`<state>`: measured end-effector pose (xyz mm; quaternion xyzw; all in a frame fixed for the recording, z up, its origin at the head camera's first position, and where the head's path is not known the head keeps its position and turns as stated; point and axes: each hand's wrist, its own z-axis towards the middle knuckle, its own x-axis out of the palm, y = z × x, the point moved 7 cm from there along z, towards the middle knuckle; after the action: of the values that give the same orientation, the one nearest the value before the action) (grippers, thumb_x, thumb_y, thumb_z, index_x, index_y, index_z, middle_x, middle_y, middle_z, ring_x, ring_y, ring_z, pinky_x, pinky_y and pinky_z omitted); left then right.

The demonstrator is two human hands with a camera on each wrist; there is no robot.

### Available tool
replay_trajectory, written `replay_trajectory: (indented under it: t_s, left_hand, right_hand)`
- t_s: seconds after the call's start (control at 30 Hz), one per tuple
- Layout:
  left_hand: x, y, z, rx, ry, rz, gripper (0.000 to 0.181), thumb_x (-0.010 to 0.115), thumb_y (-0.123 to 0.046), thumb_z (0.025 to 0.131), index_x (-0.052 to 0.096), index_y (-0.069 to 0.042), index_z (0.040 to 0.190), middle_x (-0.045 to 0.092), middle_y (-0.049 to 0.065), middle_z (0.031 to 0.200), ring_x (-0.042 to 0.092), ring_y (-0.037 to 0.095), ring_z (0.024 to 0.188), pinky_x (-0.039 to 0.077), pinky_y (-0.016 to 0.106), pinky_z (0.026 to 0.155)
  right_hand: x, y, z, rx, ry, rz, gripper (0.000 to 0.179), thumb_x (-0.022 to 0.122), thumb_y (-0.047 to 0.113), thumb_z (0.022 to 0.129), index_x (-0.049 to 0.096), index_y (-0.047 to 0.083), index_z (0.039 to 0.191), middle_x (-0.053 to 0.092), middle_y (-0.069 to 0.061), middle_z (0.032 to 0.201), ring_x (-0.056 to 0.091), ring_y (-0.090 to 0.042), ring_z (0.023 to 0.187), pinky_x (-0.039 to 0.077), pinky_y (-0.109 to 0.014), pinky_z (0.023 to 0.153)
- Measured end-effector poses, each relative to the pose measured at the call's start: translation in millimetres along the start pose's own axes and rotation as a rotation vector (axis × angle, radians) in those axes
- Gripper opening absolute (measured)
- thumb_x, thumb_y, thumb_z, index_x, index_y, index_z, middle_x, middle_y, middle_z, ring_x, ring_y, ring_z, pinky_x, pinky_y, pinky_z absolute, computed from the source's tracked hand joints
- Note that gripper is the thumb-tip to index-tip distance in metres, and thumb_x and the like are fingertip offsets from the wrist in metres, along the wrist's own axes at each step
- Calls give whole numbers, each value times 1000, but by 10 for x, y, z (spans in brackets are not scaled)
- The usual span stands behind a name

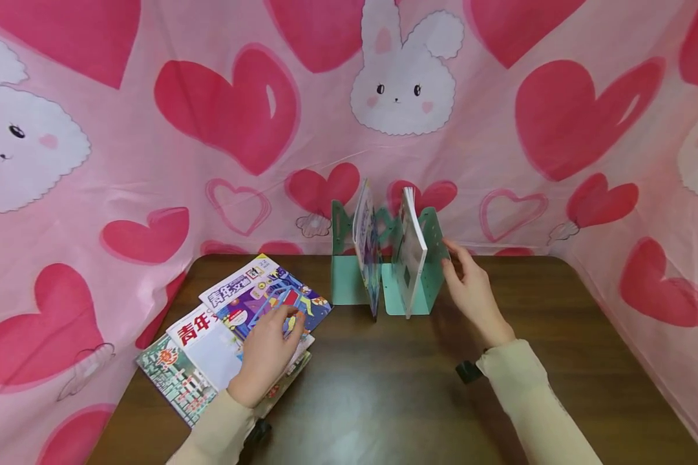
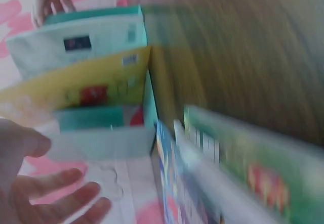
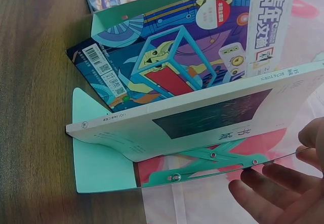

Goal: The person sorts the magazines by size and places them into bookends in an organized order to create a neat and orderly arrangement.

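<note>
A green metal book stand (image 1: 349,284) stands at the back of the table. Inside it a colourful magazine (image 1: 366,245) and a white-covered book (image 1: 413,258) stand on edge, apart and tilted. My right hand (image 1: 474,290) holds the stand's right end plate (image 1: 433,258), thumb and fingers on either side of its edge in the right wrist view. Over the fanned magazines (image 1: 198,361) at left hovers my left hand (image 1: 270,352), fingers loosely bent with nothing in them. Motion blurs the left wrist view, where the hand (image 2: 55,188) is beside the stand.
Brown wood tabletop (image 1: 372,387) spreads in front of the stand and to its right. A pink curtain (image 1: 320,110) with hearts and rabbits hangs close behind the table and along its sides.
</note>
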<state>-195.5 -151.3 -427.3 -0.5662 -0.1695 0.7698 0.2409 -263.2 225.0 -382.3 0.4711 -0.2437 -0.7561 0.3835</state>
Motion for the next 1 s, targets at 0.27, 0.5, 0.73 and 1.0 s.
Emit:
replay_trajectory:
  t_s: [0.27,0.5,0.73,1.0]
  left_hand:
    - [-190,662,137,-222,177,63,79,65,-33,100,28,9,157,50,40,139,55,57,123,48,68,98]
    - [-384,1082,205,-330,256,135,96,65,-41,99,17,25,150,39,52,135,50,63,121,42,70,105]
    - [-413,1253,254,-363,302,163,75,69,-49,95,53,23,112,57,35,100,57,41,85,53,59,83]
    - [-309,1348,260,-407,380,140,83,69,-64,90,64,16,113,66,19,87,61,32,79,52,45,71]
  right_hand:
    - [-25,-12,1,13,15,-17,46,55,14,107,52,9,152,61,-24,143,67,-36,117,55,-42,96]
    - [-19,13,16,-3,14,1,44,56,9,105,55,6,149,62,-26,140,70,-39,111,55,-28,92]
    - [-30,6,36,-23,1,21,43,57,5,104,56,3,147,63,-27,138,71,-41,107,41,-1,84]
    - [-33,-1,34,-29,-4,22,44,56,4,103,57,3,147,63,-28,137,70,-40,105,41,-1,82]
